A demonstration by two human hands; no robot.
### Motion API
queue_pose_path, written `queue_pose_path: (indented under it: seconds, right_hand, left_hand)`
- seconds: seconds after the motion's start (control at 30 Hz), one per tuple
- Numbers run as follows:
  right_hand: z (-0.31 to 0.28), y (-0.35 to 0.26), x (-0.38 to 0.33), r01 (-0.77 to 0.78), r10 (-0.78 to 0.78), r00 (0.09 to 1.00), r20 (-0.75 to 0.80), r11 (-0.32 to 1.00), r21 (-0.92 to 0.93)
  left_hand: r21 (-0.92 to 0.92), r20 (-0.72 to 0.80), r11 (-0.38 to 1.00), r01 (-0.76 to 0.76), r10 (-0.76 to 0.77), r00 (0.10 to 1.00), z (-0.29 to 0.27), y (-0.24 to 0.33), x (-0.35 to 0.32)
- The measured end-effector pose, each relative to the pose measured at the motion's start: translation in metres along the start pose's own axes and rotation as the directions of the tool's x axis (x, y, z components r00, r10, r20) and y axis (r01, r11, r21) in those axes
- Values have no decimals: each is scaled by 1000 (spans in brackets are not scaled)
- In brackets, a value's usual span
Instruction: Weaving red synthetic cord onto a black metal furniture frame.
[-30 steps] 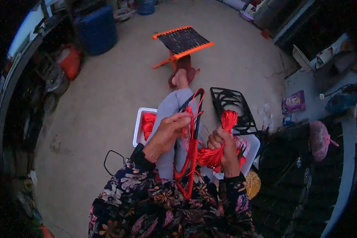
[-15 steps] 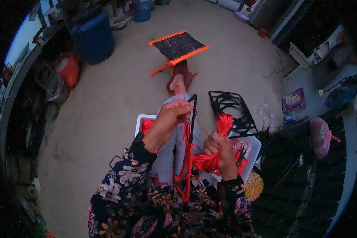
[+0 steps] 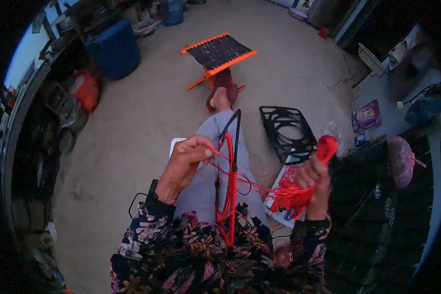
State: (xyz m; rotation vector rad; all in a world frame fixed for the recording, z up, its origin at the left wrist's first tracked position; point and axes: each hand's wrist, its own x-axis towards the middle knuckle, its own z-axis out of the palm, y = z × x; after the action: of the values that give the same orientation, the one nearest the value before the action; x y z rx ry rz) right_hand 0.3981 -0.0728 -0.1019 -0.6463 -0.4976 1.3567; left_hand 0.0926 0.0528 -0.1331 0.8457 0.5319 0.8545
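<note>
A narrow black frame (image 3: 237, 128) stands upright between my legs, its lower part wound closely with red cord (image 3: 233, 206). To the left of it, my left hand (image 3: 188, 159) pinches a red strand between thumb and fingertips. My right hand (image 3: 314, 177), out to the right, is closed round a thick hank of red cord (image 3: 327, 148); one end bulges above the fist and loose loops hang below. Several thin strands stretch from the hank across to the frame and toward my left hand.
Under my right hand is a white box (image 3: 281, 218) with red material; another white rim (image 3: 175, 142) shows behind my left hand. A black openwork panel (image 3: 289, 131) lies beyond the right box. My foot rests by an orange folding stool (image 3: 220, 51). A blue barrel (image 3: 113, 51) stands far left.
My right hand has moved right and slightly up with the hank, drawing the strands out longer. My left hand has shifted left and down, away from the frame's top.
</note>
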Motion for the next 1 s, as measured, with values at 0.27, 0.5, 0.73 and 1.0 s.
queue_pose_path:
  seconds: [0.27,0.5,0.73,1.0]
  right_hand:
    - [-8,-86,2,240,-254,961,-106,962,-127]
    - [-33,-132,-5,364,-412,886,-214,902,-232]
    - [-57,-63,-15,99,-148,963,-225,971,-218]
    - [-2,62,7,-273,180,961,-208,726,-632]
  left_hand:
    - [19,-151,993,120,-116,982,10,-49,-17]
    - [-115,-180,977,182,-201,963,26,-56,-14]
    - [-339,-150,913,228,-292,944,34,-58,-17]
    - [-474,-114,855,213,-299,947,33,-63,-18]
